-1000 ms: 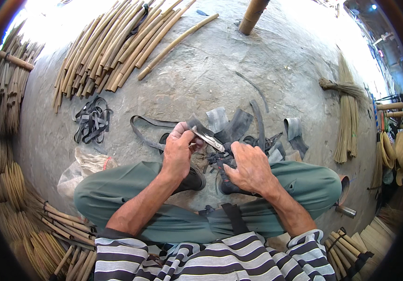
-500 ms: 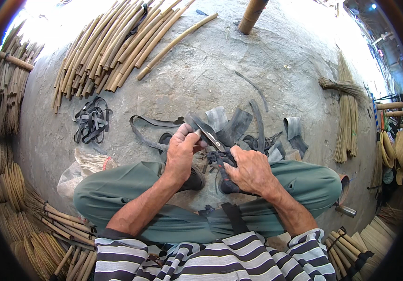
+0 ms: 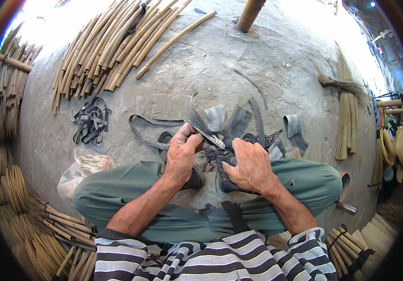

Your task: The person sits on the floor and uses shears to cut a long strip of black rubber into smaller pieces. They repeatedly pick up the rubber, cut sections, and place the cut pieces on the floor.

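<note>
Closed round the dark, wrapped handles (image 3: 221,166), the right hand (image 3: 250,164) holds the scissors (image 3: 218,142); the left hand (image 3: 182,149) pinches a long dark strip (image 3: 195,114) right beside the blades. From that pinch the strip's long axis runs up toward the floor's (image 3: 168,93) far edge, while the scissors slant up and left to meet it, their tips nearer the left hand. Toward the floor's left edge lies a tangle of black bands (image 3: 91,122).
</note>
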`<state>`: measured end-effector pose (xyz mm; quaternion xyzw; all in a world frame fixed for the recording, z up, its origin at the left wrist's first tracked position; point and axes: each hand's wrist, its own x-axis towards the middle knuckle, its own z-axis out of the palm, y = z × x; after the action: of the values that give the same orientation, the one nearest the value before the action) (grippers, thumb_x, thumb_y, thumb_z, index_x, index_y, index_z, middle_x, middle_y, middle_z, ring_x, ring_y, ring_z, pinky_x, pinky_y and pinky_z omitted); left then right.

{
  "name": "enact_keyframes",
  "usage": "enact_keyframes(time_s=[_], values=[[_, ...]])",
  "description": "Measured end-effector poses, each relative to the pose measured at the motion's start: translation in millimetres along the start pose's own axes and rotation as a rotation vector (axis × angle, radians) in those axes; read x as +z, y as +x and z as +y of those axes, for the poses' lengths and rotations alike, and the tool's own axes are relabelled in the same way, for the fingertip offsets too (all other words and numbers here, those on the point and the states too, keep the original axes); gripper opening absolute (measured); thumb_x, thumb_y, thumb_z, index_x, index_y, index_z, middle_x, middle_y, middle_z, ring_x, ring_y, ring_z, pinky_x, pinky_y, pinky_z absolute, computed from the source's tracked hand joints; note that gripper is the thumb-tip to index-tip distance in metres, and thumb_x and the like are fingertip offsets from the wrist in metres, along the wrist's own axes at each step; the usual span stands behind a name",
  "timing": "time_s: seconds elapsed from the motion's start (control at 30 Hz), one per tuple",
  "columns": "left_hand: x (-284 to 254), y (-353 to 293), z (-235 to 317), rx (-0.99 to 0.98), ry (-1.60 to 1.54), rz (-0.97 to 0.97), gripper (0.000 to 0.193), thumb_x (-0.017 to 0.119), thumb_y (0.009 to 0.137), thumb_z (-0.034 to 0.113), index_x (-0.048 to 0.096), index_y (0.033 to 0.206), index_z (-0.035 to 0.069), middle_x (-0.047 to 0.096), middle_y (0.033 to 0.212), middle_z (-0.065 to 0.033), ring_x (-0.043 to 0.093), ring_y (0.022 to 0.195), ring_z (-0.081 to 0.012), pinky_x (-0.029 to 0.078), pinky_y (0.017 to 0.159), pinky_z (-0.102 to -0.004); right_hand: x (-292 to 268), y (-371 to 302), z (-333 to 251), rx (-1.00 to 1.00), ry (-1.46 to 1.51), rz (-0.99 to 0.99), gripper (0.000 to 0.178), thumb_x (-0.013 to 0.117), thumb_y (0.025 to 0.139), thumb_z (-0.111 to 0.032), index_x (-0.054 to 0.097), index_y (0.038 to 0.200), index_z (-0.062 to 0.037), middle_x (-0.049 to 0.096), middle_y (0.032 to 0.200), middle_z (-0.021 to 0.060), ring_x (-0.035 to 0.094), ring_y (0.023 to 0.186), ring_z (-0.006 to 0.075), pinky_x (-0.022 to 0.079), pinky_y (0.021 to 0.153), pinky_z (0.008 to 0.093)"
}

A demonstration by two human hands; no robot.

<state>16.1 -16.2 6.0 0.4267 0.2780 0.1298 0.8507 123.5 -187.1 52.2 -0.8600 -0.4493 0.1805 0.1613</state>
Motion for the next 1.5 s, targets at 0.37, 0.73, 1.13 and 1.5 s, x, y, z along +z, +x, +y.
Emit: enact_keyframes(time_s=[0.37,0.73,1.13,1.5], values=[[-5.0,6.6,2.8,-0.032,-0.043,0.091,0.014,0.059,0.101,0.014,0.066,0.111,0.007,0.070,0.096,0.0016,0.061,0.078,-0.0060,0.052,0.078,-0.0258,1.3,-1.1,-0.7,0.024,0.043,-0.076,0.041,0.076,0.089,-0.037,0.058,0.092,-0.0006,0.070,0.073,0.0213,0.073,0.071,0.0411,0.057,0.063,0.0509],[-0.3,-0.3,-2.9,-0.009,0.147,0.013,0.019,0.054,0.098,0.006,0.066,0.112,0.005,0.070,0.103,-0.0002,0.061,0.086,-0.0075,0.052,0.082,-0.0274,5.5,0.5,1.8,-0.083,-0.069,0.100,0.045,0.083,0.079,-0.036,0.057,0.098,-0.0038,0.066,0.089,0.0153,0.066,0.088,0.0344,0.043,0.078,0.0444],[-3.3,2.6,2.7,-0.086,0.021,0.083,0.013,0.056,0.099,0.011,0.063,0.109,0.005,0.068,0.096,-0.0001,0.061,0.081,-0.0077,0.052,0.078,-0.0273,2.3,-2.1,-1.4,0.035,0.059,-0.109,0.041,0.076,0.090,-0.037,0.058,0.092,0.0000,0.070,0.072,0.0223,0.073,0.071,0.0416,0.057,0.064,0.0504],[-9.6,5.6,-5.6,0.000,0.022,0.046,0.012,0.055,0.101,0.010,0.063,0.109,0.009,0.070,0.097,0.0000,0.064,0.085,-0.0084,0.054,0.081,-0.0283,11.6,-0.5,2.7,-0.097,-0.092,0.101,0.046,0.082,0.079,-0.037,0.057,0.098,-0.0036,0.068,0.089,0.0162,0.068,0.087,0.0368,0.044,0.079,0.0475]])
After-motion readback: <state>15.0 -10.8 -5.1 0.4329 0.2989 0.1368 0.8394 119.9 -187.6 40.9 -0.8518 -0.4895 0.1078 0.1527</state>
